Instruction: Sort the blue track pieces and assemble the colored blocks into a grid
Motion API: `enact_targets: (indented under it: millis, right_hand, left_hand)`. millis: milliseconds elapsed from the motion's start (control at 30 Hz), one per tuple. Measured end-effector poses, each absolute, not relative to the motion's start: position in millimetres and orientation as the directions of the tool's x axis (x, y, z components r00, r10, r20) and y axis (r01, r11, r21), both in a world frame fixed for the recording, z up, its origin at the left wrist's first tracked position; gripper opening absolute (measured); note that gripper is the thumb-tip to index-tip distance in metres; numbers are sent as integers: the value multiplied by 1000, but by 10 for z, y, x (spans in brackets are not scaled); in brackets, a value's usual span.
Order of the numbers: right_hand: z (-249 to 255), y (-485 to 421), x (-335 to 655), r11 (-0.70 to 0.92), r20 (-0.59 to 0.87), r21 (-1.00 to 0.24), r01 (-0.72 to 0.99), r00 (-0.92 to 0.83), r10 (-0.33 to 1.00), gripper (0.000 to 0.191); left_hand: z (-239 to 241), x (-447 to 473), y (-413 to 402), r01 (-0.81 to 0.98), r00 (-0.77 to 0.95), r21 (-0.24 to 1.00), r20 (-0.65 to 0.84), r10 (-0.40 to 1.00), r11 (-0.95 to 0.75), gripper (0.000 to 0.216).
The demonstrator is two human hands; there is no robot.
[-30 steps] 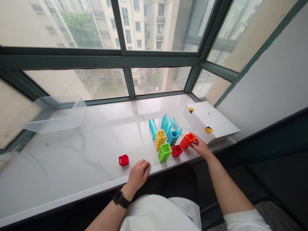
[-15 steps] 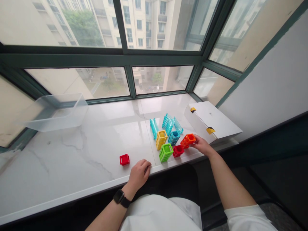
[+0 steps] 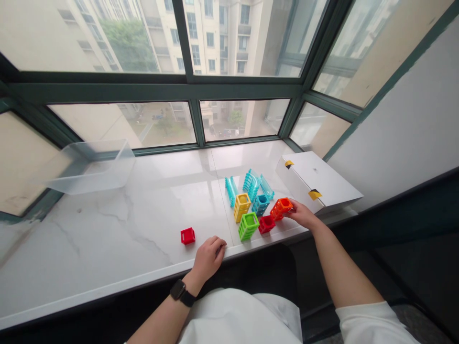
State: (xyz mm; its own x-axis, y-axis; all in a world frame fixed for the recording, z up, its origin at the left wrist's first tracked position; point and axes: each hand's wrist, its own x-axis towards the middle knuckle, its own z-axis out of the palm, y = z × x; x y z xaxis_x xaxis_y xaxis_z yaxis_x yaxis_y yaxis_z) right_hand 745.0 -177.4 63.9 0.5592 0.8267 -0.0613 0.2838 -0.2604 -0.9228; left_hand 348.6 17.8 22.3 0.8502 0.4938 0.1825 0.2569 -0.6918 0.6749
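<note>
At the right, my right hand [image 3: 300, 215] has its fingers closed on the side of an orange hollow block stack [image 3: 281, 209]. A red hollow block [image 3: 267, 224] stands just left of it. Beside that are a green block stack [image 3: 248, 226], a yellow block stack [image 3: 242, 207] and a blue hollow block [image 3: 260, 205]. My left hand [image 3: 210, 255] rests on the sill's front edge with its fingers curled in, and nothing shows in it. Nearest to it, on its left, lies a single red cube block [image 3: 187, 236].
Clear teal track pieces, one curved [image 3: 251, 184] and one straight [image 3: 231, 191], lie behind the blocks. A white box [image 3: 322, 179] with yellow-black tabs stands at the right. A clear plastic bin [image 3: 93, 172] is at the far left, by the window. The marble sill [image 3: 118, 239] ends at a front edge.
The whole view has shifted slightly. Both hands and the blocks keep their places relative to each other, with my right hand still at the orange stack.
</note>
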Motion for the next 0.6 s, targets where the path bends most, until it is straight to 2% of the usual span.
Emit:
enact_targets:
  millis: [200,367,433,533,600]
  right_hand:
    - [530,-1805,7457,-255,-63,-928,272,560,826,68]
    - [464,-1872,7475,-266,-43,-914,306,579,814,79]
    - [458,-1939,7466,-275,-29,-907,319,604,796,85]
    - [442,-2092,7417,-263,13,-909,324,652,758,86]
    - [430,-2206,7345,-242,43,-926,291,716,697,83]
  left_hand:
    - [365,3248,261,212,824,780,180,537,-588,22]
    - [473,2903,550,270,608,637,469,641,-722,18]
    - [449,2794,720,364,520,583,519,678,-726,30]
    - [293,2693,925,453,526,577,443,726,-680,57]
    - [143,2668,992,471,558,608,356,749,-639,66]
